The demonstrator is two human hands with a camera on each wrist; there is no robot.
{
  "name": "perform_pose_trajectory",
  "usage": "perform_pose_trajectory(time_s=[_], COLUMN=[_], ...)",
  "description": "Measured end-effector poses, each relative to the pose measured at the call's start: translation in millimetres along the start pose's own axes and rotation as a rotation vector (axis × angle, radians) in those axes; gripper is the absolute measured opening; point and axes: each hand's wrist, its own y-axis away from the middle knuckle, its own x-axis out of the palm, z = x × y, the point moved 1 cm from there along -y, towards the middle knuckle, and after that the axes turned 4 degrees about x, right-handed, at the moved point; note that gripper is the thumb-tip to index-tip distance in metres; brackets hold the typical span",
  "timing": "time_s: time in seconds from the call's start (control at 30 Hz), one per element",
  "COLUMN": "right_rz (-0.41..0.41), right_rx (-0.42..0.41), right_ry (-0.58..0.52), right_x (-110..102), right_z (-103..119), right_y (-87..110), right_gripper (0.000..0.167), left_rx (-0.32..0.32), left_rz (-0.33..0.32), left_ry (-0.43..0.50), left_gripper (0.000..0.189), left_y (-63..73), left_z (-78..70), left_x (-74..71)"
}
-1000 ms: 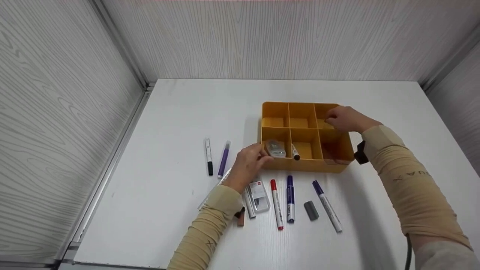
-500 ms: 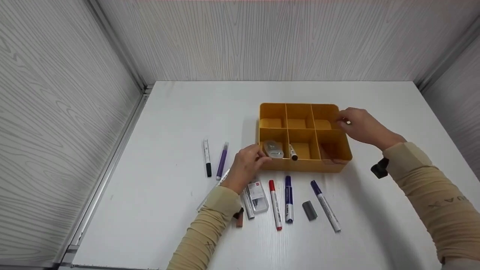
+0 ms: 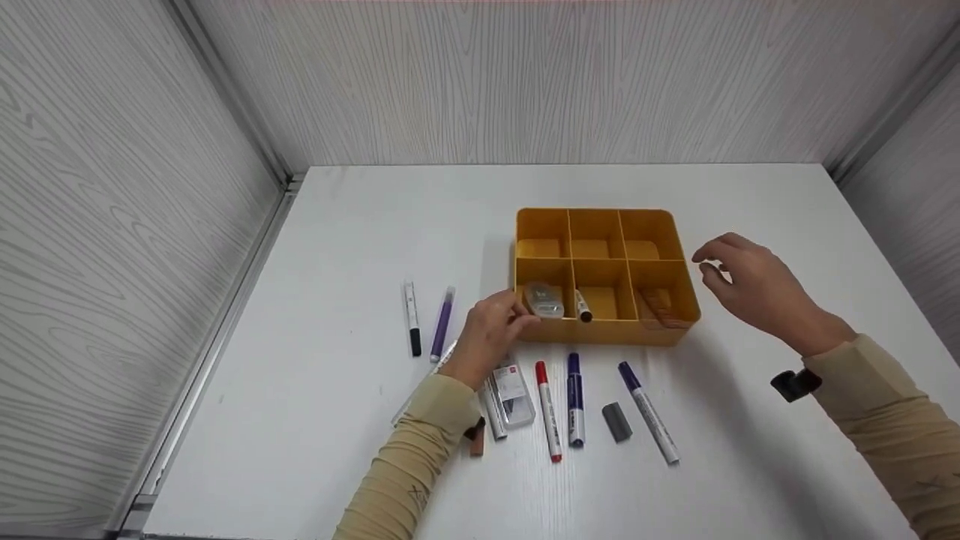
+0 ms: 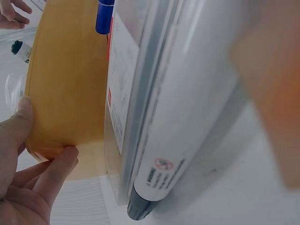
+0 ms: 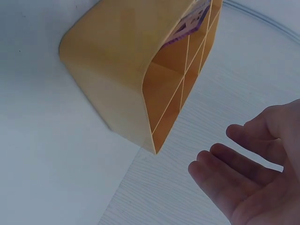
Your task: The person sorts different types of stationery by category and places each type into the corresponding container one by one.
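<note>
A yellow six-compartment organizer box [image 3: 600, 332] stands on the white table in the head view. My left hand [image 3: 484, 337] grips its front left corner, thumb at the rim and fingers against the side in the left wrist view. A clear plastic case [image 3: 543, 300] lies in the front left compartment. A dark-capped marker [image 3: 583, 306] leans in the front middle one. Something see-through sits in the front right compartment; the right wrist view shows a purple-edged label [image 5: 187, 26] there. Right of the box, my right hand [image 3: 757, 289] hovers apart from it, fingers loosely bent, holding nothing.
Before the box lie a red marker [image 3: 549, 412], two blue-purple markers [image 3: 575, 401], a grey block [image 3: 617, 421] and a clear flat case [image 3: 515, 397]. Further left are a black-capped marker [image 3: 412, 319] and a purple pen [image 3: 442, 326]. Panels enclose the table's back and sides.
My right hand has moved out of the back right compartment, away to the right and toward me, its fingers parting. My left hand stays at the box corner.
</note>
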Motion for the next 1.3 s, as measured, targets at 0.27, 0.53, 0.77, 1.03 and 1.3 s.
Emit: perform_pose_trajectory(time_s=[0.27, 0.53, 0.77, 1.03, 1.3], right_rz=[-0.169, -0.216, -0.194, -0.241, -0.22], right_rx=[-0.14, -0.198, -0.23, -0.251, -0.227], right_ry=[0.044, 0.055, 0.062, 0.077, 0.037], right_x=[7, 22, 44, 51, 51], right_z=[13, 23, 30, 36, 40], right_y=[26.9, 51.6, 69.1, 82.3, 99.1], right_gripper=[0.017, 0.022, 0.028, 0.038, 0.035], left_rx=[0.034, 0.046, 0.015, 0.006, 0.038], left_rz=[-0.019, -0.032, -0.008, -0.003, -0.021], left_ry=[-0.013, -0.033, -0.009, 0.004, -0.027], left_gripper=[0.02, 0.019, 0.02, 0.02, 0.021], left_y=[-0.2, 0.0, -0.6, -1.3, -0.4], left_z=[0.3, 0.3, -1.8, -1.6, 0.3], left_x=[-0.1, -0.9, -1.3, 0.5, 0.3])
